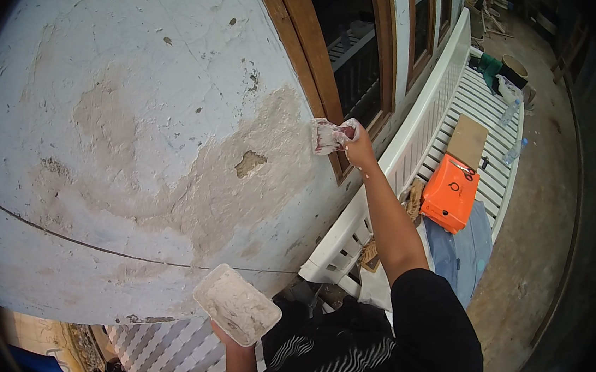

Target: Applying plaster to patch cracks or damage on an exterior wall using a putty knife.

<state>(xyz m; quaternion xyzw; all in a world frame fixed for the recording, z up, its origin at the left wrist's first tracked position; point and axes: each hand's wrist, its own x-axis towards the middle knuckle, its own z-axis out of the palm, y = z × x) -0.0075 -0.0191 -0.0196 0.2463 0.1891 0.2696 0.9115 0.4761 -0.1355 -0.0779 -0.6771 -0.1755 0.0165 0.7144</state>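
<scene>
My right hand [355,143] grips a putty knife [327,137] smeared with pale paste, its blade at the wall beside the wooden window frame [291,22]. The pale blue wall [113,28] has a rough beige patch with a chipped hole [250,164] below and left of that blade. Low in the view, my left hand [221,332] holds a rectangular white tub [237,301] of pale paste; most of its fingers are hidden under the tub.
A white slatted bench [383,186] runs along the wall at right, bearing an orange box [447,185], a brown board [467,137], plastic bottles [513,152], blue-grey cloth [462,250] and dark green cloth [489,68]. A concrete floor [527,241] lies beyond. A white lattice piece [156,354] is at bottom left.
</scene>
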